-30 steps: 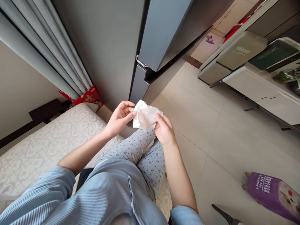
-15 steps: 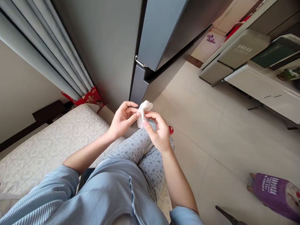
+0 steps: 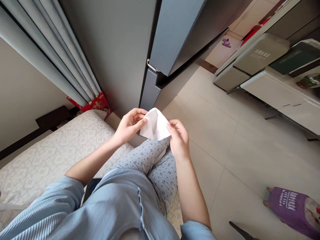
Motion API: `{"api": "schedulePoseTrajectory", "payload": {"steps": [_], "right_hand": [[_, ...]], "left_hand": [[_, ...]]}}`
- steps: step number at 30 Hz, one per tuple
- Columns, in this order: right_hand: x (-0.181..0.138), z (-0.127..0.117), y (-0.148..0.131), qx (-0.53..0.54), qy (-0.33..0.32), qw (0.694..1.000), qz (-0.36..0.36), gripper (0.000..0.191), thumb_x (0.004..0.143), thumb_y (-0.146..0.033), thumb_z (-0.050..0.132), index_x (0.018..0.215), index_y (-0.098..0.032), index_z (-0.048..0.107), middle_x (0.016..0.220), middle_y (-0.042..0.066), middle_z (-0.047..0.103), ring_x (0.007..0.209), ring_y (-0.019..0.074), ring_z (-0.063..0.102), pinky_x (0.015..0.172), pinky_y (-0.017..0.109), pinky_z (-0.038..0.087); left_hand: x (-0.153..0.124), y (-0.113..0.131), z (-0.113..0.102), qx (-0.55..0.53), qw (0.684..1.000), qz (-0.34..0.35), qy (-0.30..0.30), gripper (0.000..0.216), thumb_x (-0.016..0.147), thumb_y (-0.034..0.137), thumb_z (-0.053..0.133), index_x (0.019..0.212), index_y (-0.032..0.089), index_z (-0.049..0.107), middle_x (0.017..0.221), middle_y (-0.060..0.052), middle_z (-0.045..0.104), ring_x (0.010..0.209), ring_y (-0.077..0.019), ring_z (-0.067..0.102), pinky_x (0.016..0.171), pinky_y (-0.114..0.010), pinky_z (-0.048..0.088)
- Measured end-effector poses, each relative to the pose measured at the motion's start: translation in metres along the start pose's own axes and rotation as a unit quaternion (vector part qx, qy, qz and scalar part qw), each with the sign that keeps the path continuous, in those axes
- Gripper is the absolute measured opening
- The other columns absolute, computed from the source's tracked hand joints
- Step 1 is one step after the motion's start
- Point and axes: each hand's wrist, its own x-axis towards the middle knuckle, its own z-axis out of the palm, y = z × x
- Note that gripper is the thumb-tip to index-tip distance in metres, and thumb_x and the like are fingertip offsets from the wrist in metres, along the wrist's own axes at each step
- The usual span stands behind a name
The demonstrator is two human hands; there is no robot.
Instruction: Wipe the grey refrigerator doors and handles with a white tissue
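Observation:
A thin white tissue is stretched out between my two hands, above my crossed legs in patterned trousers. My left hand pinches its left edge between thumb and fingers. At the right edge, my right hand grips it the same way. The tissue is partly folded, with its upper edge bulging up in the middle and a thinner, see-through layer on the left.
A quilted cushioned seat lies at my left, with a red box behind it. A grey refrigerator stands ahead. To the right are a white cabinet, the tiled floor and a purple-covered stool.
My hands have moved apart, the right one shifting rightward. The tissue, bunched up before, is now spread wider between them.

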Motion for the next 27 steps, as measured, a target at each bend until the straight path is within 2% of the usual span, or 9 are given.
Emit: {"api": "schedulePoseTrajectory", "payload": {"steps": [3, 7, 10, 12, 15, 18, 22, 25, 27], "right_hand": [[0.011, -0.012, 0.000, 0.070, 0.031, 0.996, 0.054, 0.026, 0.083, -0.046, 0.071, 0.087, -0.025, 0.056, 0.077, -0.002, 0.066, 0.068, 0.0161, 0.063, 0.056, 0.026, 0.048], [0.019, -0.021, 0.002, 0.112, 0.028, 0.988, 0.100, 0.029, 0.079, -0.047, 0.069, 0.089, -0.026, 0.052, 0.076, -0.002, 0.063, 0.066, 0.0167, 0.062, 0.055, 0.027, 0.048], [0.021, -0.022, 0.005, 0.118, 0.015, 0.986, 0.118, 0.027, 0.078, -0.046, 0.068, 0.089, -0.026, 0.053, 0.077, -0.003, 0.063, 0.065, 0.0160, 0.061, 0.056, 0.027, 0.047], [0.022, -0.019, 0.006, 0.127, 0.000, 0.984, 0.128, 0.027, 0.077, -0.045, 0.069, 0.088, -0.026, 0.054, 0.075, -0.002, 0.062, 0.065, 0.0158, 0.060, 0.056, 0.026, 0.046], [0.022, -0.014, 0.003, 0.152, -0.027, 0.978, 0.141, 0.029, 0.074, -0.046, 0.072, 0.085, -0.025, 0.055, 0.072, -0.003, 0.059, 0.064, 0.0146, 0.056, 0.055, 0.025, 0.044], [0.021, -0.009, 0.000, 0.150, -0.060, 0.976, 0.146, 0.031, 0.076, -0.048, 0.074, 0.082, -0.024, 0.056, 0.072, -0.003, 0.058, 0.064, 0.0138, 0.054, 0.056, 0.024, 0.044], [0.023, -0.005, 0.009, 0.079, -0.066, 0.983, 0.150, 0.031, 0.082, -0.051, 0.077, 0.085, -0.024, 0.062, 0.078, -0.003, 0.062, 0.071, 0.0139, 0.057, 0.062, 0.023, 0.046], [0.025, -0.005, 0.022, 0.065, -0.069, 0.990, 0.108, 0.036, 0.082, -0.057, 0.081, 0.094, -0.025, 0.069, 0.101, -0.001, 0.072, 0.091, 0.0147, 0.064, 0.078, 0.024, 0.052], [0.024, -0.004, 0.029, 0.105, -0.103, 0.983, 0.107, 0.049, 0.080, -0.063, 0.083, 0.110, -0.027, 0.071, 0.120, 0.002, 0.073, 0.106, 0.0169, 0.066, 0.087, 0.026, 0.054]], "left_hand": [[0.002, 0.004, -0.011, 0.068, 0.997, -0.006, -0.039, 0.029, 0.097, 0.039, 0.069, 0.116, 0.017, 0.072, 0.099, -0.007, 0.073, 0.086, -0.0168, 0.067, 0.075, -0.028, 0.053], [0.004, 0.006, -0.019, 0.226, 0.970, 0.041, -0.074, 0.025, 0.098, 0.033, 0.060, 0.113, 0.021, 0.077, 0.101, -0.006, 0.074, 0.092, -0.0205, 0.066, 0.081, -0.034, 0.051], [0.004, 0.006, -0.016, 0.348, 0.928, 0.128, -0.036, 0.021, 0.093, 0.025, 0.059, 0.097, 0.023, 0.080, 0.098, -0.007, 0.069, 0.094, -0.0222, 0.061, 0.085, -0.039, 0.048], [0.004, 0.007, -0.013, 0.376, 0.915, 0.145, -0.008, 0.021, 0.092, 0.021, 0.058, 0.094, 0.023, 0.079, 0.091, -0.006, 0.062, 0.086, -0.0207, 0.057, 0.078, -0.037, 0.045], [0.004, 0.007, -0.007, 0.312, 0.944, 0.102, -0.043, 0.018, 0.092, 0.018, 0.051, 0.090, 0.020, 0.069, 0.086, -0.004, 0.058, 0.080, -0.0180, 0.054, 0.071, -0.033, 0.042], [0.004, 0.006, -0.002, 0.195, 0.975, 0.045, -0.092, 0.020, 0.099, 0.031, 0.051, 0.084, 0.020, 0.058, 0.088, -0.003, 0.059, 0.082, -0.0179, 0.054, 0.073, -0.031, 0.044], [0.004, 0.003, 0.003, 0.106, 0.988, 0.021, -0.112, 0.047, 0.090, 0.053, 0.074, 0.071, 0.019, 0.049, 0.084, -0.003, 0.055, 0.076, -0.0152, 0.051, 0.066, -0.027, 0.042], [0.004, 0.000, 0.006, 0.059, 0.992, 0.011, -0.112, 0.053, 0.087, 0.050, 0.081, 0.067, 0.018, 0.043, 0.079, -0.002, 0.053, 0.070, -0.0122, 0.049, 0.062, -0.025, 0.041], [0.004, -0.001, 0.007, 0.014, 0.994, -0.014, -0.111, 0.055, 0.086, 0.049, 0.083, 0.069, 0.019, 0.040, 0.076, 0.000, 0.051, 0.066, -0.0104, 0.047, 0.058, -0.022, 0.040]]}}
